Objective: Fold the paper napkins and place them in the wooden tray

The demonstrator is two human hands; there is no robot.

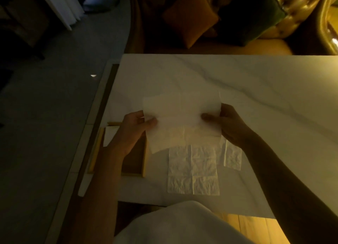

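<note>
I hold an unfolded white paper napkin point(181, 115) in the air above the table, stretched between both hands. My left hand point(134, 128) pinches its left edge and my right hand point(228, 126) pinches its right edge. Below it a second creased napkin point(193, 170) lies spread flat on the table, and another napkin point(231, 156) lies just to its right, partly under my right hand. The wooden tray point(144, 161) sits at the table's left edge under my left forearm, with a white folded napkin point(111, 135) in its far end.
The white marble table point(237, 79) stretches far and right. Its left edge drops to a dark floor point(45, 97). A sofa with an orange cushion point(190, 22) stands beyond the far edge. The room is dim.
</note>
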